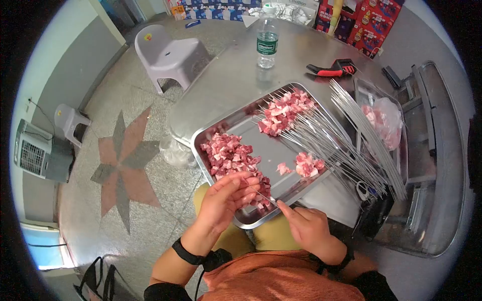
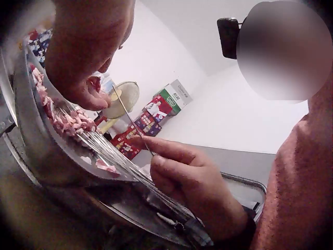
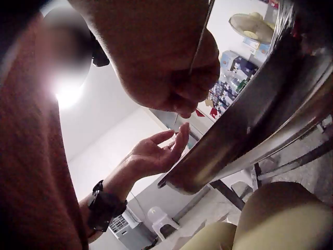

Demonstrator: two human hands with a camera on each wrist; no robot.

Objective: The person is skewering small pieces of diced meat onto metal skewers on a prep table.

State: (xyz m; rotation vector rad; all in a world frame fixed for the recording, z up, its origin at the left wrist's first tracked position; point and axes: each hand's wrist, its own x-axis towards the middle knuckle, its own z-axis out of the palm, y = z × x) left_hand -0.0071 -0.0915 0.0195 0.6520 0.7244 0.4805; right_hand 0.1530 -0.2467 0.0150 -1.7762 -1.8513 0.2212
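Over the near left corner of a metal tray (image 1: 281, 213), my left hand (image 1: 221, 198) is turned palm up with its fingers bent. A small red piece of meat (image 2: 94, 82) shows at its fingertips in the left wrist view. My right hand (image 1: 309, 228) pinches a thin metal skewer (image 2: 127, 114), which points toward the left fingers. Diced raw meat (image 1: 226, 155) is piled in the tray beneath the left hand. Meat threaded on skewers (image 1: 286, 108) lies at the tray's far side, handles to the right. A smaller heap of paler pieces (image 1: 307, 164) sits near the right rim.
Bare skewers (image 1: 369, 135) lie in a bundle right of the tray, beside a plastic bag of meat (image 1: 386, 123). A water bottle (image 1: 267, 42) and a black-and-red tool (image 1: 334, 68) stand farther back on the metal table (image 1: 221, 75). Left is a plastic chair (image 1: 168, 52).
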